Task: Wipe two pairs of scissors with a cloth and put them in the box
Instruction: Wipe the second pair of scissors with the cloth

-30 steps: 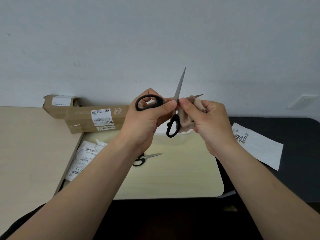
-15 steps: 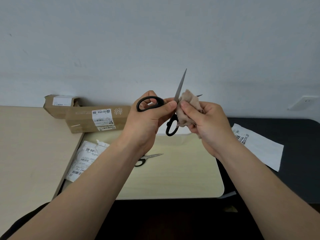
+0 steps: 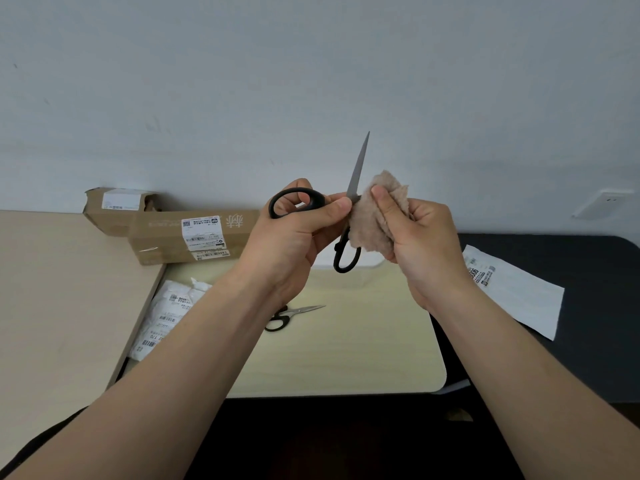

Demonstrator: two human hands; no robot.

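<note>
my left hand [image 3: 294, 237] grips the open scissors [image 3: 356, 174] by one handle so my right hand [image 3: 415, 244] can pinch the cloth [image 3: 372, 223] round a blade.

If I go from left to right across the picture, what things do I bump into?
Cardboard boxes → left hand → cloth → right hand → white paper → wall socket.

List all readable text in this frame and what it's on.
"0006", rotated and first digit unsure: on the white mailer bag, right side.
"170": on a label of the white parcel bag, left side.
Stylised printed logo on the long cardboard box: not legible.
Shipping labels with barcodes and a QR code on that box and the rear cardboard box: print too small to read.
</note>
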